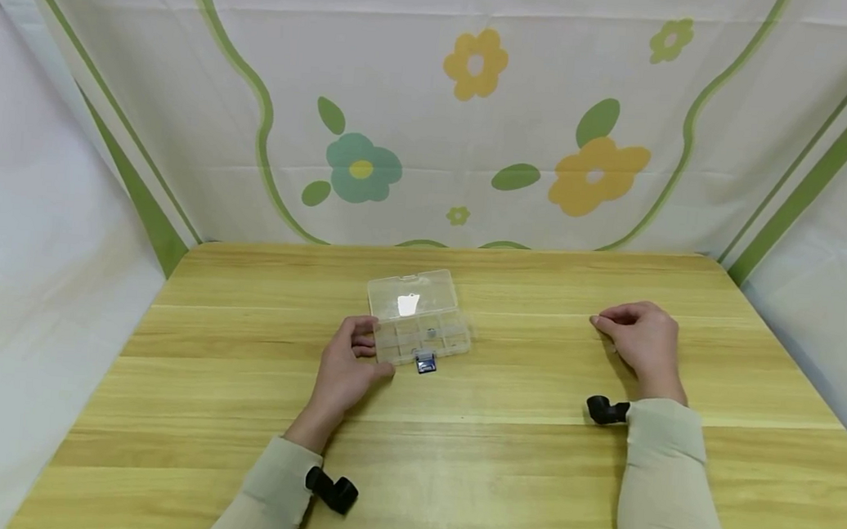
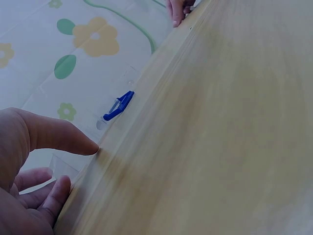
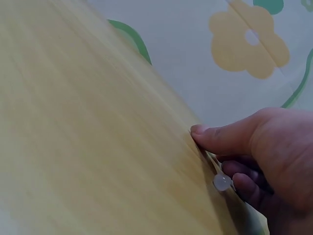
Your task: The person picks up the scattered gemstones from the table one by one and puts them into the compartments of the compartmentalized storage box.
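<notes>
A clear plastic compartment box (image 1: 420, 317) lies with its lid raised away from me, a small grey piece (image 1: 431, 332) in one compartment. My left hand (image 1: 346, 366) holds the box at its near left corner, fingers along the side and thumb at the front. At the box's front edge is a small blue piece (image 2: 119, 106) with clear parts. Farther right, my right hand (image 1: 643, 337) is low over the table, thumb and index tips together. A small translucent ball (image 3: 222, 182) shows right at its curled fingers; what the thumb and index pinch is hidden.
The wood-grain table (image 1: 512, 467) runs back to a white cloth (image 1: 408, 67) printed with flowers, with more cloth at both sides. A black wrist camera (image 1: 331, 490) juts from the left cuff, another black camera (image 1: 607, 410) from the right.
</notes>
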